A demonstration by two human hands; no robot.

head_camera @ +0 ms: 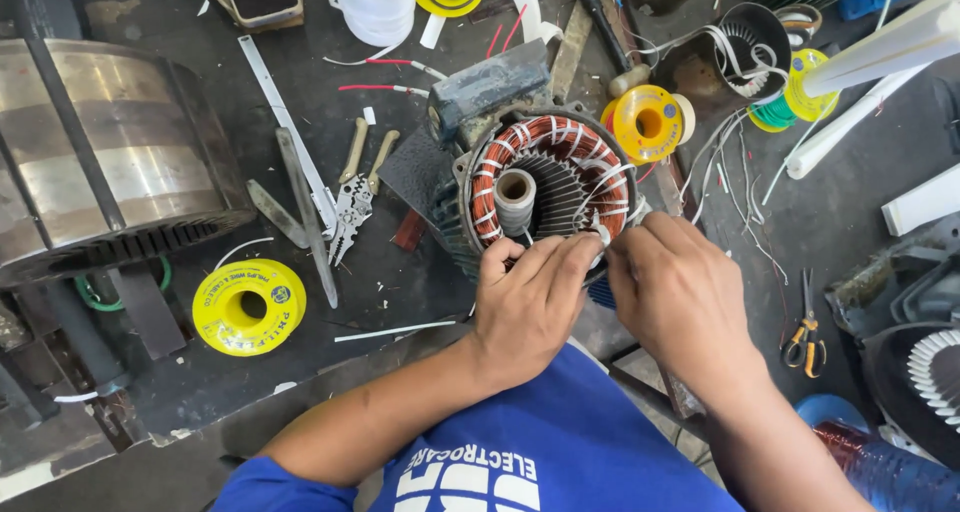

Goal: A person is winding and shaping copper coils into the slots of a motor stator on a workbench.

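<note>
A motor stator [548,177] with copper windings tied by white lacing lies on the dark workbench, open end facing me. A grey roll of tape [515,194] stands inside its bore. My left hand [530,302] and my right hand [675,287] meet at the stator's near rim, fingers pinched together on a white sleeved lead [600,230] coming off the winding. Both hands touch the rim and hide the lower part of the coil.
A large steel rotor [100,152] fills the left. Pliers [352,197], a metal strip [290,122] and a yellow wire spool [248,307] lie left of the stator. Another yellow spool [648,122] sits behind it. Orange-handled scissors [805,337] lie right, among loose white wires [730,172].
</note>
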